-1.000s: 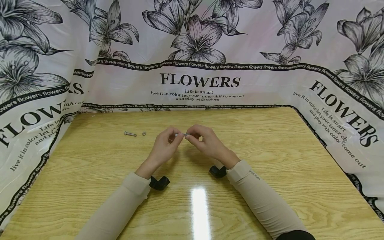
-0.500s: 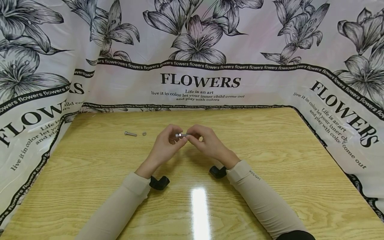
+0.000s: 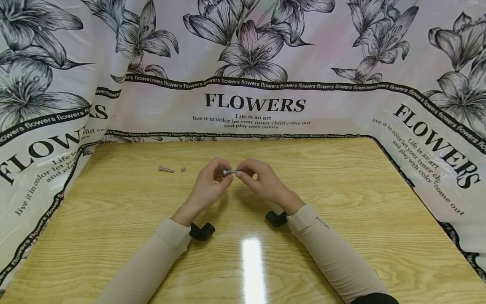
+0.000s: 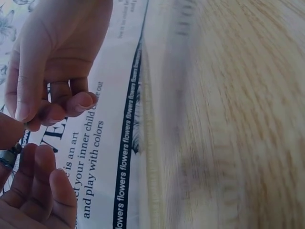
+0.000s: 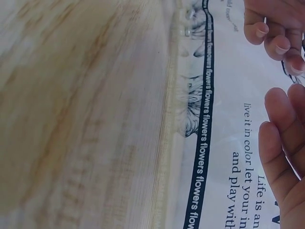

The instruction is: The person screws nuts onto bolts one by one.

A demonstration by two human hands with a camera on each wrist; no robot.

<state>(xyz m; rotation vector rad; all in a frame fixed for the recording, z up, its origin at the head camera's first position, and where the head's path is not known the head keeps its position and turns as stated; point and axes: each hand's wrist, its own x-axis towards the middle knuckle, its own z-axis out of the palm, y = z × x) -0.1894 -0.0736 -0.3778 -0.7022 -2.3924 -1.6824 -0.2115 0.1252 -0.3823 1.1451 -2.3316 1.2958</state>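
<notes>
In the head view, a silver bolt (image 3: 234, 171) lies level between my two hands, with its head toward the left. A nut (image 3: 229, 172) sits on its shank near the head. My right hand (image 3: 262, 179) pinches the bolt's far end between thumb and index finger. My left hand (image 3: 209, 183) has its thumb and fingers around the nut and bolt head. In the left wrist view, the bolt head (image 4: 7, 158) shows among the left fingers (image 4: 45, 162), with the right hand (image 4: 57, 62) above. The right wrist view shows both hands' fingers but not the bolt.
Left of my hands, a second bolt (image 3: 166, 169) and a loose nut (image 3: 184, 169) lie on the wooden table (image 3: 243, 219). A flower-printed cloth (image 3: 250, 114) hangs around the back and sides. Black wrist mounts (image 3: 202, 232) stick out from the sleeves.
The left thumb slid right along the bolt, uncovering the nut and head, then drew back a little. The right hand kept its pinch in nearly the same place.
</notes>
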